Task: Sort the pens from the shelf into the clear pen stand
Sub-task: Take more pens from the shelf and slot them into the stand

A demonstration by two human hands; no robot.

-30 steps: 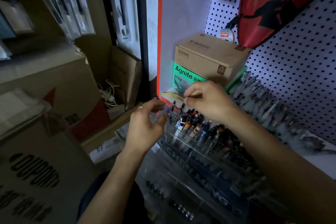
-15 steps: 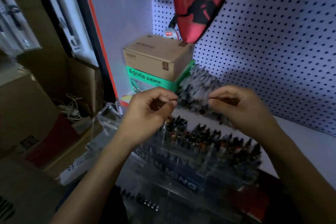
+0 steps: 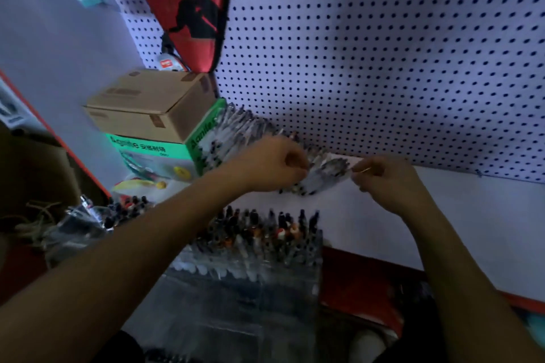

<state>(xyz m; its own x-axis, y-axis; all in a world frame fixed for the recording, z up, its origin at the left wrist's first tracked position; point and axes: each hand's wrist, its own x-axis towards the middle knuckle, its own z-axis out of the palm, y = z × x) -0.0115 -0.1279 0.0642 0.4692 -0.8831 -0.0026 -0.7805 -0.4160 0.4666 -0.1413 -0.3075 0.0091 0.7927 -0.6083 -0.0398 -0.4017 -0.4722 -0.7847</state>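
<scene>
A heap of grey-and-black pens (image 3: 236, 130) lies on the white shelf (image 3: 472, 215) against the pegboard. Over its right end my left hand (image 3: 274, 165) and my right hand (image 3: 389, 183) hold a blurred bundle of pens (image 3: 327, 174) between them. The left hand's curled fingers grip its left side, and the right hand pinches its right edge. Below the hands stands the clear pen stand (image 3: 259, 268), with several pens upright in its back row. Motion blur hides the pens' details.
A cardboard box (image 3: 147, 106) sits on a green box (image 3: 153, 153) left of the pen heap. A red racket cover (image 3: 188, 6) hangs on the pegboard (image 3: 383, 53). Cables (image 3: 38, 221) and a clear holder lie at the left. A red shelf edge (image 3: 362, 289) runs at the right.
The view has swung right and up. Both hands moved from above the pen stand back to the pen heap on the shelf and now hold a bundle between them.
</scene>
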